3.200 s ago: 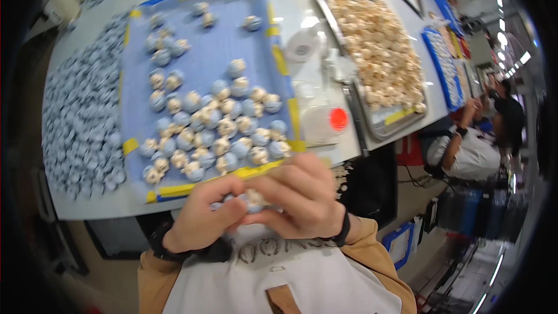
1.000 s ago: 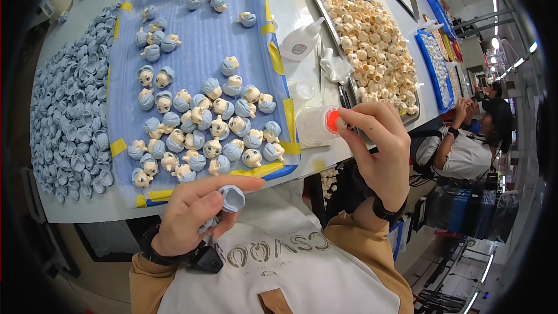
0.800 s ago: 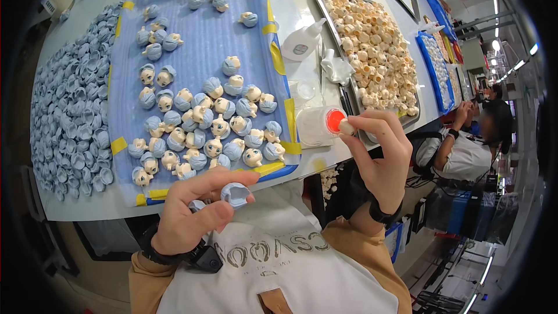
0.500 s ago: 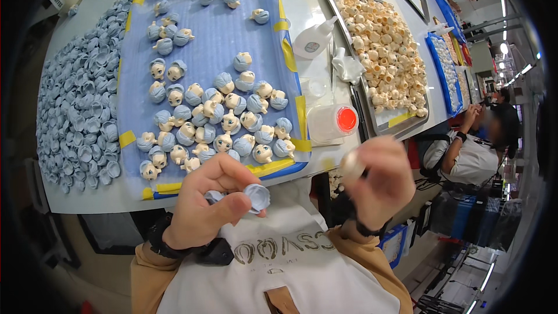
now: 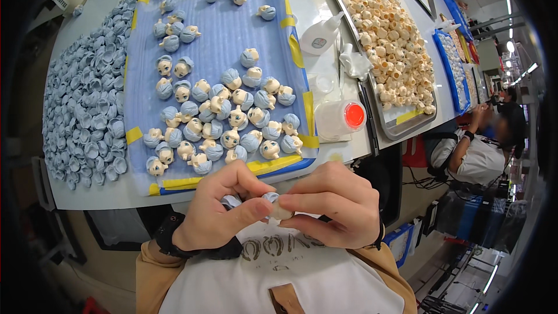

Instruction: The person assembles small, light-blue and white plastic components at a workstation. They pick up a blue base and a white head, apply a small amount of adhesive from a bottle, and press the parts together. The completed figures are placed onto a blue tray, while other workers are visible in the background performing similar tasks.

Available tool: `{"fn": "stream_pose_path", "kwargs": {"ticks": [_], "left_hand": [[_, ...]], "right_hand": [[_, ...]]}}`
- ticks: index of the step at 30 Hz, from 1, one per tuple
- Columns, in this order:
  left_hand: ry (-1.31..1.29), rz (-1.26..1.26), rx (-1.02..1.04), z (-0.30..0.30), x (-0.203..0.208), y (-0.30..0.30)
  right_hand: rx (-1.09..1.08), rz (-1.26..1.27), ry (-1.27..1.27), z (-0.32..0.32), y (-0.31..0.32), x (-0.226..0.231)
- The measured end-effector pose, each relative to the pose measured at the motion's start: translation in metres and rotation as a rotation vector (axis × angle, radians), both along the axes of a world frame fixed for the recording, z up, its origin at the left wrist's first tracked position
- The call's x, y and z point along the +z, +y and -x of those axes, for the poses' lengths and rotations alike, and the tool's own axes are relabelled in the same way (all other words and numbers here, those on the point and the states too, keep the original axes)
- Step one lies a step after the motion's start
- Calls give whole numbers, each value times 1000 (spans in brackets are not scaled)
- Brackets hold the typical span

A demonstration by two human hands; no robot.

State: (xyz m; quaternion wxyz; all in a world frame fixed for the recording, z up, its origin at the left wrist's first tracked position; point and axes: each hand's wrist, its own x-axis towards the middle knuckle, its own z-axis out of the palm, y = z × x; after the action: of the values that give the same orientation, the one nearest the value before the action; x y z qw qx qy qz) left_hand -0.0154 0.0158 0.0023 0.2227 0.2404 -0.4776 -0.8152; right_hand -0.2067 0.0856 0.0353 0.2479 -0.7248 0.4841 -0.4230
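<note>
My left hand (image 5: 216, 214) is closed on a pale blue doll hair shell (image 5: 270, 196), pinched between thumb and fingers. Another pale blue shell (image 5: 231, 201) is tucked deeper in the same hand. With bent fingers, my right hand (image 5: 343, 204) grips a small cream doll head piece (image 5: 281, 212) right against the first shell. Fingers partly cover both pieces, so how far they fit together cannot be seen. Both hands are in front of my apron, just off the near edge of a lined blue tray (image 5: 197, 40). Several blue-haired doll heads (image 5: 231, 138) lie in that tray.
Loose blue hair shells (image 5: 87, 104) are heaped left of the tray. To the right, a metal tray (image 5: 408, 131) holds cream head pieces (image 5: 395, 52). Between the trays are a white squeeze bottle (image 5: 319, 36), crumpled tissue (image 5: 356, 65) and a red-lidded jar (image 5: 354, 116). Another person (image 5: 476, 157) sits at right.
My right hand has come left from near the metal tray, bringing the head piece to the shell in my left hand. The left hand has turned slightly inward.
</note>
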Motion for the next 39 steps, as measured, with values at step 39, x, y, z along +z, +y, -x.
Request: {"fn": "stream_pose_path", "kwargs": {"ticks": [39], "left_hand": [[175, -253, 55, 1, 8, -28]], "right_hand": [[998, 93, -1717, -76, 5, 37]]}}
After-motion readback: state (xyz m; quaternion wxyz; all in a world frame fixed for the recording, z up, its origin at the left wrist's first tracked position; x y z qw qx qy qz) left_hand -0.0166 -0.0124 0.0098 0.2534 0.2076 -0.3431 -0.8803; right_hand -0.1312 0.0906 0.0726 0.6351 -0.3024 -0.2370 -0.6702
